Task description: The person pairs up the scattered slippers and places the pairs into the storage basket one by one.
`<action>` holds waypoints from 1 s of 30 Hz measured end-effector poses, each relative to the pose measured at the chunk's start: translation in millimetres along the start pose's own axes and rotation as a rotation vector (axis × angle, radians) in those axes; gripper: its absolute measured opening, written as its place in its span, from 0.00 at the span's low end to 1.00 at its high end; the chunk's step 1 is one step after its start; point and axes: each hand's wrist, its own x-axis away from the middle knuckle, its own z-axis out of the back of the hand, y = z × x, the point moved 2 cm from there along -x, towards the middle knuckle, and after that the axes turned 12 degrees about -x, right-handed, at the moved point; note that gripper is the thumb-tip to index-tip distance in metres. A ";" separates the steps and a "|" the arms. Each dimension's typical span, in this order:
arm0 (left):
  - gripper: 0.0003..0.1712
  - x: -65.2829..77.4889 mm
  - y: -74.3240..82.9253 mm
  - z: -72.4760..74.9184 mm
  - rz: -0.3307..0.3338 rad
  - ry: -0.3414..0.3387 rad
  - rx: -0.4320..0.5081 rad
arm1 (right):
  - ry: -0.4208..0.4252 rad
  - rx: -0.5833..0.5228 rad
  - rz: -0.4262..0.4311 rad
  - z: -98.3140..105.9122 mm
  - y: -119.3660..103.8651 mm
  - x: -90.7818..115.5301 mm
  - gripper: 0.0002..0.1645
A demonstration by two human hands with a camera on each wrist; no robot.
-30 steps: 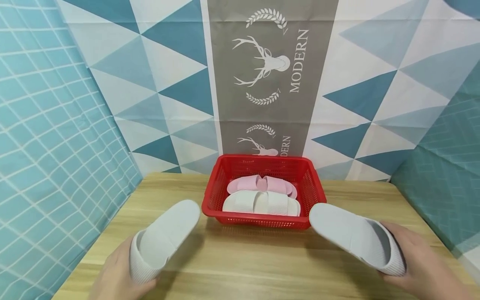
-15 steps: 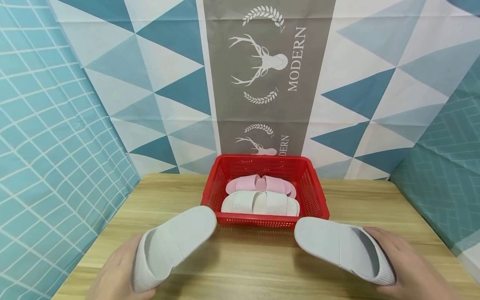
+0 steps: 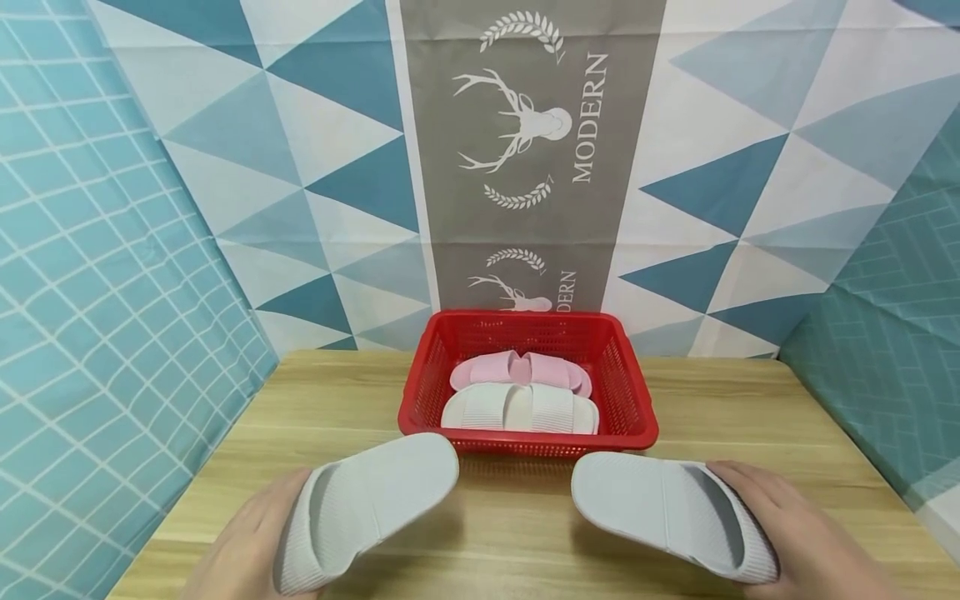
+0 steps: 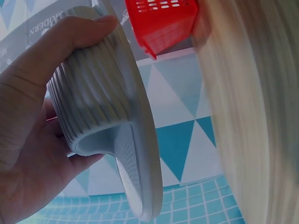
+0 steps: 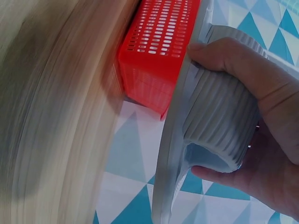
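Observation:
My left hand point(image 3: 251, 542) grips a light grey slipper point(image 3: 405, 479) by its ribbed strap; in the left wrist view the thumb point(image 4: 96, 30) lies over the strap's edge. A matching grey slipper point(image 3: 622, 496) is held the same way in my right hand point(image 3: 787, 533), its thumb point(image 5: 219, 53) reaching the sole's edge in the right wrist view. Both slippers hang above the table, tilted, toe-to-heel ends pointing inward toward each other with a gap between. Just beyond them stands a red basket point(image 3: 637, 404) holding white slippers point(image 3: 551, 408) and pink slippers point(image 3: 491, 367) behind those.
The wooden table point(image 3: 315, 392) carries the basket near its back edge. Behind it hangs a patterned cloth point(image 3: 510, 208) with triangles and deer prints. Blue tiled sheeting point(image 3: 112, 275) closes the left side, and green-blue sheeting point(image 3: 877, 350) the right.
Both hands have moved inward and nearer to me, bringing the two grey slippers closer together in front of the basket. The basket and the slippers in it stay put.

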 end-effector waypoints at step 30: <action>0.72 -26.4 36.8 13.7 -0.088 -0.089 -0.050 | -0.066 0.021 -0.037 -6.7 -27.6 -15.0 0.68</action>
